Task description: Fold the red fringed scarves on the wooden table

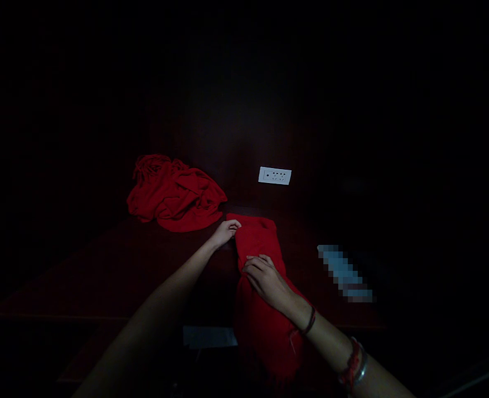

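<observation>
A long red scarf (pixel 258 237) lies folded into a narrow strip on the dark table, and its fringed lower end hangs over the front edge. At the strip's left side, near the far end, my left hand (pixel 226 231) has its thumb and fingers closed on the cloth edge. Lower down, my right hand (pixel 266 277) rests across the scarf with bent fingers gathering the cloth near its left edge. A second red cloth with fringe (pixel 178 196) sits in a crumpled heap to the left, apart from both hands.
A white wall socket panel (pixel 274 176) is on the dark back wall. A blurred-out pale blue object (pixel 346 273) lies on the table (pixel 103 276) to the right. Below the front edge shows a pale flat object (pixel 209 336). The surroundings are very dark.
</observation>
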{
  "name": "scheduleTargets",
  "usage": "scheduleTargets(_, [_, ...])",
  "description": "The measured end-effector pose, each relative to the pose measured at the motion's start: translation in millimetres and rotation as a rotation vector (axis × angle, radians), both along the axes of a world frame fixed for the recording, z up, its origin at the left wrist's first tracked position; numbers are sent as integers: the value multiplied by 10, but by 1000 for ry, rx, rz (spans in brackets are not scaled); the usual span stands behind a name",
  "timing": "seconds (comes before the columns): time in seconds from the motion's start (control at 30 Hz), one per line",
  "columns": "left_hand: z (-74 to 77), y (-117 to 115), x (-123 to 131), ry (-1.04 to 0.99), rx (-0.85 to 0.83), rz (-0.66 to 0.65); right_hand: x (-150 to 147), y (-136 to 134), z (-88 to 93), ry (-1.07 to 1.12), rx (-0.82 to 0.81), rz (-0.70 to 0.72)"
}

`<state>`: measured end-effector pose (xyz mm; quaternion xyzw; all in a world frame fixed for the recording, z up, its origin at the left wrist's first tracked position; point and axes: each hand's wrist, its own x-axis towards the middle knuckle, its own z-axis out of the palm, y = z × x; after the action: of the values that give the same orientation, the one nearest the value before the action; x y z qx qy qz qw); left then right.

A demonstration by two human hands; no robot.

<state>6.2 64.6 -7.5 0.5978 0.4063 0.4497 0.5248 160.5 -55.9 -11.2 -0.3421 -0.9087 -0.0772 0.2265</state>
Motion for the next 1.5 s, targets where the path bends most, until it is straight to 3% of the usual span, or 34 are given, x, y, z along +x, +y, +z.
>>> scheduleTargets(0.07, [-16,8,-8,-31,8,-11,-4,11,-15,34,-3,25])
scheduleTargets(0.13, [2,-10,-78,-17,-72,-113,-26,30,-30,15,-24,-25])
scheduleTargets(0.23, [111,-63,-245,78,-239,-222,-50,35,-5,-38,-49,-73])
scheduleTargets(0.33, [237,-130,-313,149,-338,-221,6,-28,100,-26,-52,-26])
scheduleTargets(0.4, [262,-169,-246,156,-328,-168,103,-97,161,50,-27,-89])
scheduleTargets(0.47, [231,-190,-124,111,-271,-103,227,-166,164,125,-6,-282])
scheduleTargets(0.53, [175,-188,-11,27,-228,-72,346,-224,101,120,-38,-492])
scheduleTargets(0.6, [125,-168,54,-48,-208,-31,434,-262,6,52,-113,-606])
scheduleTargets(0.73, [69,-82,27,-103,-172,84,493,-186,-78,-36,-190,-612])
scheduleTargets(0.93, [-26,89,-257,50,-94,260,407,396,108,47,-245,-470])
scheduleTargets(1.07, [50,70,-394,230,-5,381,344,522,188,104,-279,-510])
scheduleTargets(1.13, [131,5,-351,359,177,419,353,428,203,62,-274,-530])
scheduleTargets(1.2, [184,-73,-239,551,432,323,381,306,218,1,-286,-534])
scheduleTargets(1.27, [181,-141,-107,776,566,105,406,217,238,-9,-328,-524])
scheduleTargets(1.37, [100,-198,20,1024,433,-141,401,189,252,202,-415,-485])
scheduleTargets(1.5, [24,-202,-8,1070,380,-239,356,207,197,548,-774,-499])
